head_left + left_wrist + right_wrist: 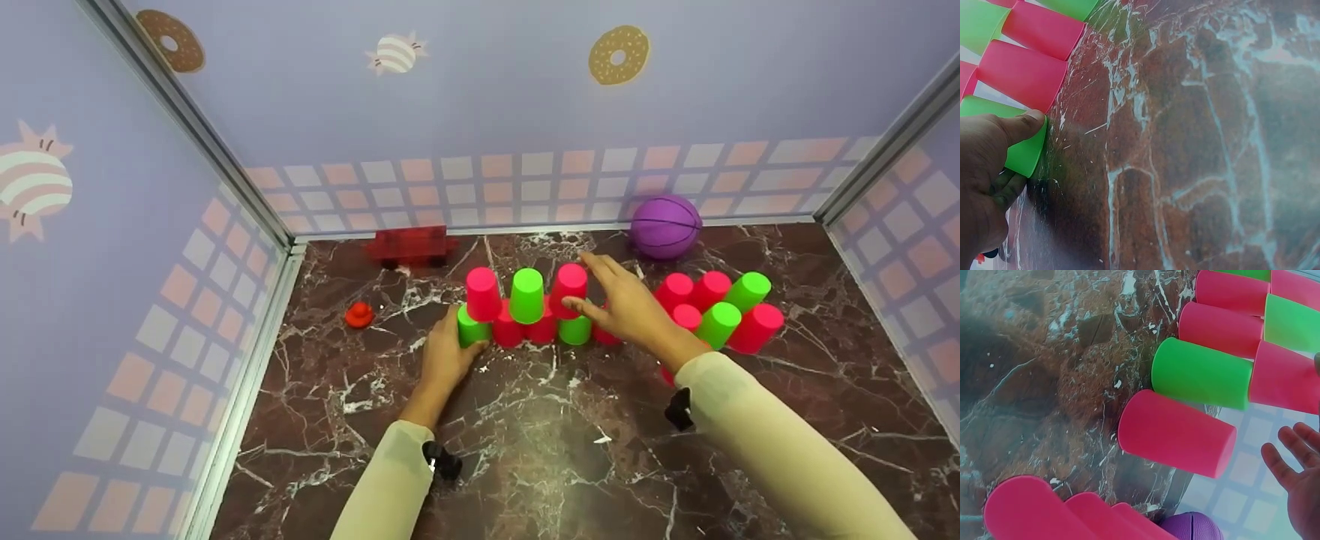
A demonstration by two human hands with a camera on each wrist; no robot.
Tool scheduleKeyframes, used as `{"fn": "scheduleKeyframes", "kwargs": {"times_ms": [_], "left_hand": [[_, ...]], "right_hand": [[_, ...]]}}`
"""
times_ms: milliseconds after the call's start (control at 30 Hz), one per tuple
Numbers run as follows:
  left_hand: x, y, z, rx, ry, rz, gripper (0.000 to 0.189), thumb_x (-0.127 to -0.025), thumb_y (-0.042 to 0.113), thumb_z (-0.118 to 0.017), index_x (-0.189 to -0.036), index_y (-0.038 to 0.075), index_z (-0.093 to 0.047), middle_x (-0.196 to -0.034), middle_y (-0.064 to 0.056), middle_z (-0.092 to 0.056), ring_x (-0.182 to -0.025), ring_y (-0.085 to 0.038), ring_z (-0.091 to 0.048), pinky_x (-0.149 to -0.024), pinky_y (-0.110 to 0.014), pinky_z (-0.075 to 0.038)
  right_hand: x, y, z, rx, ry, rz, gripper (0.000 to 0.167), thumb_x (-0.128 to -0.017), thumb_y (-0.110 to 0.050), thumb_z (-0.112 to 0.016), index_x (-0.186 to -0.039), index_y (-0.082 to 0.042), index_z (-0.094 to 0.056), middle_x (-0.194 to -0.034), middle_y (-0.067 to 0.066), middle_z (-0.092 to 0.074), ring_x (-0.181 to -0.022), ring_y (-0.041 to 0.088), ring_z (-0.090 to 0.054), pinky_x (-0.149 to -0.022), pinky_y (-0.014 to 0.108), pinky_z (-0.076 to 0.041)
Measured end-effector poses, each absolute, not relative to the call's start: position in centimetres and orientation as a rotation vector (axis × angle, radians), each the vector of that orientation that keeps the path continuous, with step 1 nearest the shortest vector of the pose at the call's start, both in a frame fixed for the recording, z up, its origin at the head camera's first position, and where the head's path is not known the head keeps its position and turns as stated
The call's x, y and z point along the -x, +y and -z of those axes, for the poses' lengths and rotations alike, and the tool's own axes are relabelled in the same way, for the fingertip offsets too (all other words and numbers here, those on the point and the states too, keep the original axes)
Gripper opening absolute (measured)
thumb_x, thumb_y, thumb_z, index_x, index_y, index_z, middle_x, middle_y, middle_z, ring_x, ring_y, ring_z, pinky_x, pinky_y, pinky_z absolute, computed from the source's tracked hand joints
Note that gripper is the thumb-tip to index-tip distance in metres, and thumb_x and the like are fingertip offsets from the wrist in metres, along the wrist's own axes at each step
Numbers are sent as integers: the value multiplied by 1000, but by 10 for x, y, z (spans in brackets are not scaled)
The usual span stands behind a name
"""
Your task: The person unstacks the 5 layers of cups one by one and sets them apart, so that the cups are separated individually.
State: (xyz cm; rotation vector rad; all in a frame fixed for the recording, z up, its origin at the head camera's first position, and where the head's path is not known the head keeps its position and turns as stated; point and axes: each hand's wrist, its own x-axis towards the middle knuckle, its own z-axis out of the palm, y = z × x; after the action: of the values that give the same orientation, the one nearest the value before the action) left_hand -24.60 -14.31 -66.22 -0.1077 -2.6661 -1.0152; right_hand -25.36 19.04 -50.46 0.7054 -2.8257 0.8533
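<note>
Pink cup (568, 281) stands mouth-down, its long axis upright, just right of the upper green cup (527, 296). It lies left of the right hand (628, 304), which is much nearer to it than the left hand (442, 356). The right grip is spread, thumb across the cup's near side and fingers fanned beyond it; whether the thumb touches, I cannot tell. Below and left of the upper green cup, the left grip pinches the end cup (472, 331) of the lower row (541, 331) between thumb and fingers. Well right of the upper green cup stand more cups (718, 322), with a ball (666, 227) farther back
</note>
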Motion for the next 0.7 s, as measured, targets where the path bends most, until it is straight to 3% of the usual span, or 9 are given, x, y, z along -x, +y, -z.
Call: {"fn": "scheduleKeyframes", "kwargs": {"times_ms": [333, 700], "left_hand": [[245, -142, 664, 83, -2681, 993, 78, -76, 27, -102, -142, 15, -60, -114, -22, -76, -105, -43, -76, -91, -61, -60], [245, -142, 663, 87, -2667, 1012, 75, -76, 26, -102, -139, 15, -62, -114, -22, -76, -105, -43, -75, -93, -60, -59]], "right_hand": [[255, 186, 505, -691, -2837, -885, 75, -104, -41, -76, -162, -1, -50, -159, 27, -59, -149, 53, -55, -125, 70, -40], [250, 204, 493, -727, -2722, -942, 70, -103, -34, -80, -159, -2, -53, -134, 20, -72, -112, 41, -75, -101, 58, -61]]}}
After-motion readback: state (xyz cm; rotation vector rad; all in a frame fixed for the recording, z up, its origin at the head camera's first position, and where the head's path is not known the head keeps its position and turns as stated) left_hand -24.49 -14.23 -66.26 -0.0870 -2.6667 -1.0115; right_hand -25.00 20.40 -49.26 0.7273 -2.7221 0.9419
